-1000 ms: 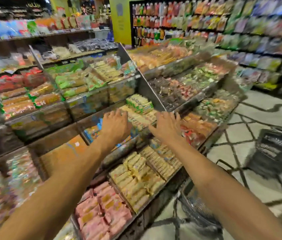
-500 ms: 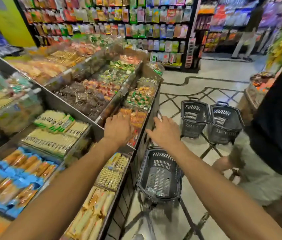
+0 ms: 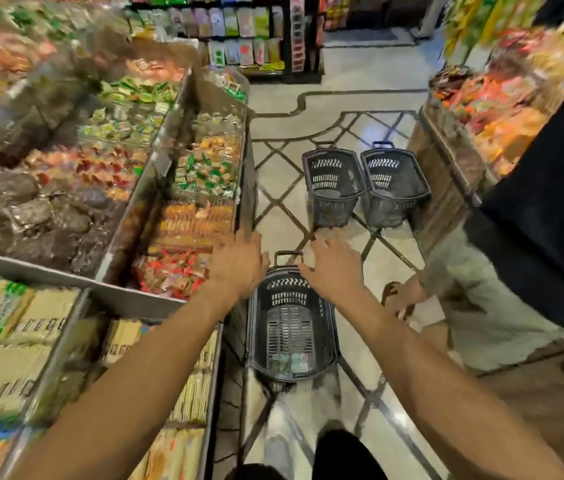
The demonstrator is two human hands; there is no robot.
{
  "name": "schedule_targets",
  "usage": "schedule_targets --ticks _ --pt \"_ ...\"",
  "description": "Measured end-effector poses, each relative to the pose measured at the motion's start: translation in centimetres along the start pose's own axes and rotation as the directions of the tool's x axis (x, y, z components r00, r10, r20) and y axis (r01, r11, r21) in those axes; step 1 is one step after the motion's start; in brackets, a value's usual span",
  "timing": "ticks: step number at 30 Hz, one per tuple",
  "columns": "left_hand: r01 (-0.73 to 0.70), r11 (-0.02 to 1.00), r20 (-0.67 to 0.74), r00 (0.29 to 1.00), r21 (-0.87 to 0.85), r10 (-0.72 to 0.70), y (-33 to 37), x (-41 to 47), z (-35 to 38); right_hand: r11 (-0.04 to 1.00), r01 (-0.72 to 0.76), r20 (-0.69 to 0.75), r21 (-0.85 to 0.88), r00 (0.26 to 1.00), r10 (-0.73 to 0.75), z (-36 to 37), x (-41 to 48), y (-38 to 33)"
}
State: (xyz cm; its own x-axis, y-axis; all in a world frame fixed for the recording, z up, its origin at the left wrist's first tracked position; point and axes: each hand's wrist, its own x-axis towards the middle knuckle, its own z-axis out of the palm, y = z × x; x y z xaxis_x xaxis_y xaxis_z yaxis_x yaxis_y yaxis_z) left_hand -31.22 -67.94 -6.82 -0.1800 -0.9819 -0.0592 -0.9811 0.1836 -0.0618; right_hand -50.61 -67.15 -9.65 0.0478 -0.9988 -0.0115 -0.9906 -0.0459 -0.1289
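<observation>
The left hand [image 3: 239, 263] and right hand [image 3: 334, 270] are seen outstretched, each grip open and empty, over a black basket [image 3: 252, 327] set on the floor [image 3: 342, 98] beside the display shelf [image 3: 244, 188] edge.

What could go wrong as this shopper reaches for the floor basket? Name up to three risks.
1. A bystander's sandalled foot is close beside the basket; moving it may hit that foot.
2. The left hand hovers by the snack display's edge and might knock packets.
3. Two more baskets stand ahead, a trip hazard.
</observation>
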Motion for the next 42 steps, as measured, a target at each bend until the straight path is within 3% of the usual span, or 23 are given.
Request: schedule_targets --ticks 11,15,23,27,31,35,38,42 --pt "0.054 0.996 0.314 0.949 -0.069 -0.030 3.5 7.8 15.0 0.997 -0.073 0.253 0.009 0.965 0.069 13.2 5.9 5.8" --pt "0.069 0.996 0.430 0.902 -0.058 -0.037 5.0 10.3 21.7 0.996 -0.061 0.356 0.058 0.934 0.036 18.9 8.1 7.8" --pt "0.169 0.985 0.599 0.793 -0.037 -0.114 6.3 12.2 36.0 1.000 -0.006 0.531 -0.024 0.847 0.018 34.5 9.8 10.1" --pt "0.120 0.993 0.673 0.736 -0.019 -0.076 6.6 12.5 45.2 0.998 -0.055 0.587 -0.011 0.808 0.051 42.9 9.8 10.1" --pt "0.078 0.997 0.773 0.633 -0.004 -0.046 6.8 13.2 54.2 0.990 -0.134 0.630 0.035 0.772 0.082 51.1 9.5 10.8" --pt "0.079 0.997 0.816 0.575 0.013 -0.056 7.3 14.7 62.2 0.989 -0.147 0.738 -0.005 0.667 0.103 59.0 9.8 11.6" --pt "0.069 0.997 0.848 0.527 0.021 -0.054 8.0 15.1 67.9 0.976 -0.220 0.743 0.002 0.653 0.146 65.1 9.2 12.2" --pt "0.175 0.984 0.867 0.495 -0.031 -0.061 8.7 14.6 74.8 0.918 -0.393 0.778 0.045 0.591 0.215 72.4 8.7 11.3"
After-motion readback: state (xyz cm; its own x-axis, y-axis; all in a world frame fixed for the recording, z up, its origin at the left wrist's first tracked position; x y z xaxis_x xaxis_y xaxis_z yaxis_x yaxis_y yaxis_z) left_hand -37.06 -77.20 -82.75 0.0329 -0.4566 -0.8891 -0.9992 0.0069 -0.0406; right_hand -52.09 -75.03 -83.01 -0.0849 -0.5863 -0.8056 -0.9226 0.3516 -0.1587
